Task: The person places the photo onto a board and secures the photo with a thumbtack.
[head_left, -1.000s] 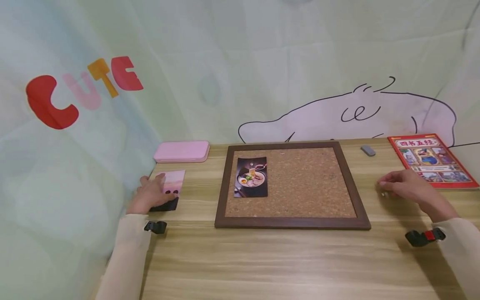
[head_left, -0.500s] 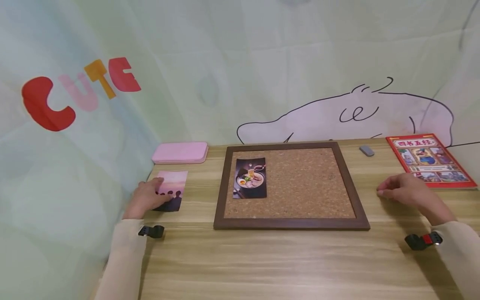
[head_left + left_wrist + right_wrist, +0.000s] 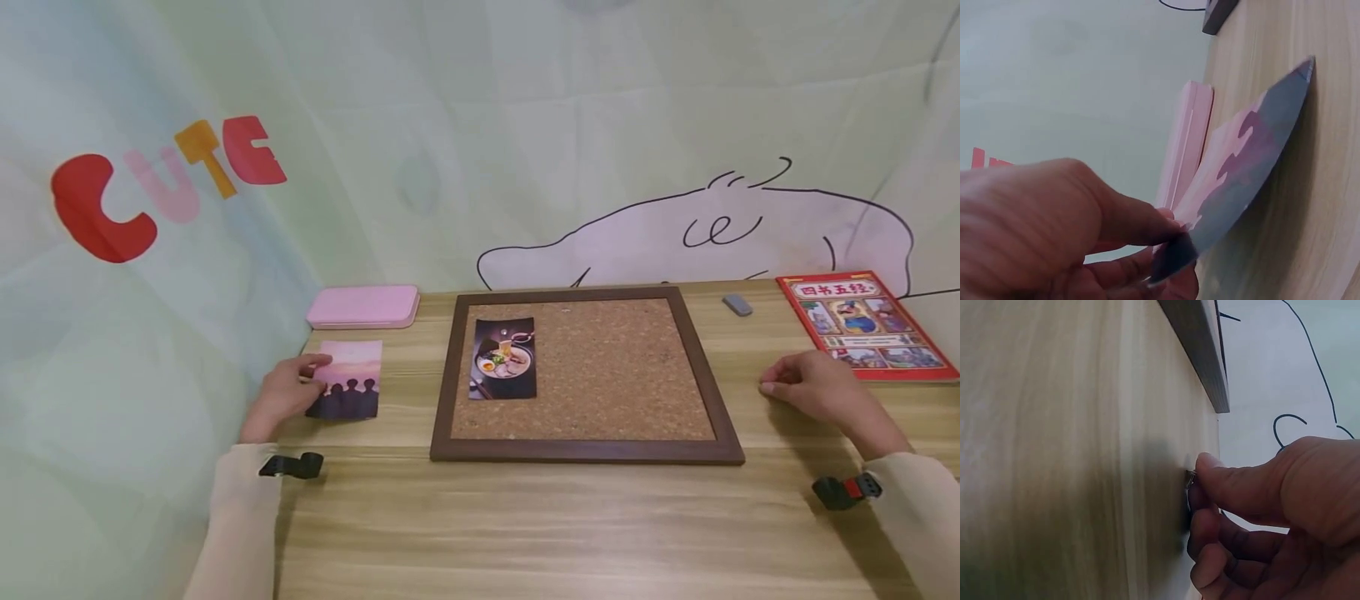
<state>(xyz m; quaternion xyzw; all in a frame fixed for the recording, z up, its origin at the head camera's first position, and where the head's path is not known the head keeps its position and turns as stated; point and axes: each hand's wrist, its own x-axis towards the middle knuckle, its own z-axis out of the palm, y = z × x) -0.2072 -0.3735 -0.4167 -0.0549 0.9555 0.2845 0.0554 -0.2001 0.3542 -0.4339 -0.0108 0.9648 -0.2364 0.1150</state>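
Note:
My left hand (image 3: 283, 393) pinches the left edge of a sunset photo (image 3: 351, 385) with dark silhouettes of people. In the left wrist view the photo bends upward, thumb above and fingers beneath. On the right, near the red book, my right hand (image 3: 821, 393) is low over the table; the right wrist view has its thumb and forefinger pinching a tiny shiny pushpin (image 3: 1192, 477), mostly hidden by the fingertips. Between the hands lies a brown-framed corkboard (image 3: 615, 375). A ramen photo (image 3: 504, 371) is on its left part, with a small pin (image 3: 504, 332) near its top.
Behind the left hand, a pink pencil case (image 3: 363, 307) lies against the curtain. A grey eraser (image 3: 737, 305) is past the board's right corner. The red book (image 3: 862, 329) lies at the back right. A printed curtain (image 3: 420, 150) borders the wooden table (image 3: 510, 525).
My left hand has drawn back left, fingers shifting to the photo's edge; more of the photo shows and it has moved slightly right. The whitish pin by my right fingers is now hidden in the head view.

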